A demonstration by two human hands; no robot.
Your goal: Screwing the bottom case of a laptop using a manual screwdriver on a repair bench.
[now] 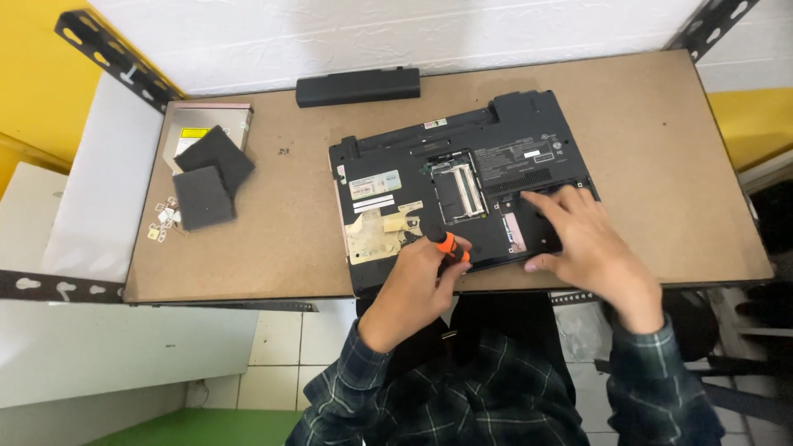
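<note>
Brown fibreboard table (273,239), with a black laptop (462,177) lying upside down near the front edge, bottom panel up, memory bay open in the middle. Left hand (413,285) curled tight round a small screwdriver (450,245) with an orange-and-black handle, tip hidden, somewhere at the laptop's front edge just beside the torn yellowish sticker (376,231). Right hand (582,244) spread flat, fingers open and pressing on the black cover panel (537,231) at the laptop's front right corner, not gripping anything, just resting on it.

Over by the back edge, a long black battery (358,87), well apart from the laptop. Far left corner: a silver optical drive (194,124) with two dark square covers (211,173) stacked partly over it and each other. Just beside those, a little scatter of screws and small bits (163,219), too tiny to make out properly. Plaid sleeves at the bottom, tiled floor under the table.
</note>
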